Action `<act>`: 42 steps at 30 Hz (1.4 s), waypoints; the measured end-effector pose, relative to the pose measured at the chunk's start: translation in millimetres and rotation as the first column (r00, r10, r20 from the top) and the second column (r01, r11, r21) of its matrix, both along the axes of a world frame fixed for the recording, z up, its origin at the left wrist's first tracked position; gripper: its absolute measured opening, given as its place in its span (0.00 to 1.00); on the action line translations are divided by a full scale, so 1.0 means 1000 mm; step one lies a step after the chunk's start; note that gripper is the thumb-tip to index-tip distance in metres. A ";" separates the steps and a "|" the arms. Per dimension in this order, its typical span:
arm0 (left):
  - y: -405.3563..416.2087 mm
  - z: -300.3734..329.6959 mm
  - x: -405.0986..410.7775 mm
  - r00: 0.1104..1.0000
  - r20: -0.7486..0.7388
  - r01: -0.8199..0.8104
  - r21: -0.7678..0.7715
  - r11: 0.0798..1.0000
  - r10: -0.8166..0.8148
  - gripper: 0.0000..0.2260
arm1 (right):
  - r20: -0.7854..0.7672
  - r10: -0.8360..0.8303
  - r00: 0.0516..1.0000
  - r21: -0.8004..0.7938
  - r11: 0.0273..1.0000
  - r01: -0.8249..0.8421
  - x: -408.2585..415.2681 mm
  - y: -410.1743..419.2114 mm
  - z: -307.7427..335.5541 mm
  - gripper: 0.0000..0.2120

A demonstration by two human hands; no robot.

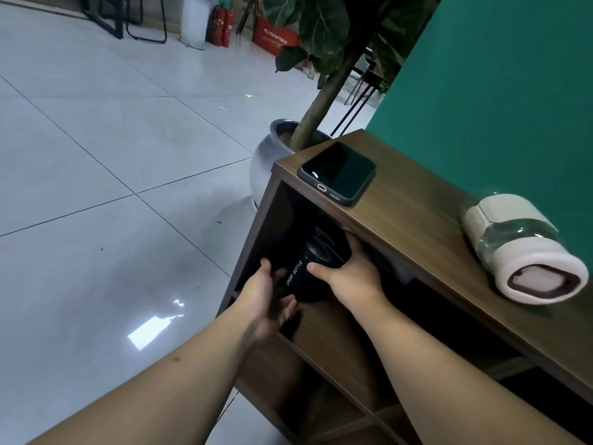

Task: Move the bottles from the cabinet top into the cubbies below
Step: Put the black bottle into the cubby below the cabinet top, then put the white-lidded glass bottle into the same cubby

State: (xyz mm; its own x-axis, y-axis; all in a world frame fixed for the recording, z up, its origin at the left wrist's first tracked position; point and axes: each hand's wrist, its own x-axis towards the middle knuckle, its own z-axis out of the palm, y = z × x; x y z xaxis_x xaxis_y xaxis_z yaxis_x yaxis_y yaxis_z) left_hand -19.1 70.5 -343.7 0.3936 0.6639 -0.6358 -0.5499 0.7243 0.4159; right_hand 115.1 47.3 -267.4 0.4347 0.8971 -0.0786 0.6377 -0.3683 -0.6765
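Observation:
A black bottle [316, 268] marked "SPORT BOTTLE" stands inside the top left cubby of the wooden cabinet [417, 232]. My right hand [349, 271] is wrapped around its upper right side. My left hand [269, 297] cups its lower left side, fingers spread against it. A clear bottle with cream lid and cream base [523, 248] stands on the cabinet top at the right. The back of the cubby is dark and hidden.
A black phone [338, 171] lies on the cabinet top near its left corner. A potted plant in a white pot [266, 159] stands just left of the cabinet. A green wall [497, 91] backs the cabinet. Tiled floor spreads out to the left.

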 end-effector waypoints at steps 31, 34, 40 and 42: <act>-0.135 0.184 0.026 0.939 0.015 0.298 0.463 0.835 -0.344 0.25 | 0.390 -0.416 0.822 0.202 0.909 0.364 0.037 -0.143 0.159 0.43; -0.132 0.184 0.029 0.948 0.014 0.282 0.434 0.856 -0.319 0.25 | 0.404 -0.445 0.799 0.225 0.895 0.385 0.041 -0.130 0.153 0.39; -0.126 0.190 0.027 0.955 0.059 0.243 0.411 0.879 -0.291 0.23 | 0.298 -0.504 0.811 0.435 0.828 0.354 0.048 -0.130 0.163 0.27; -0.128 0.192 0.022 0.964 0.064 0.211 0.411 0.887 -0.259 0.22 | 0.261 -0.474 0.841 0.492 0.815 0.306 0.038 -0.142 0.174 0.26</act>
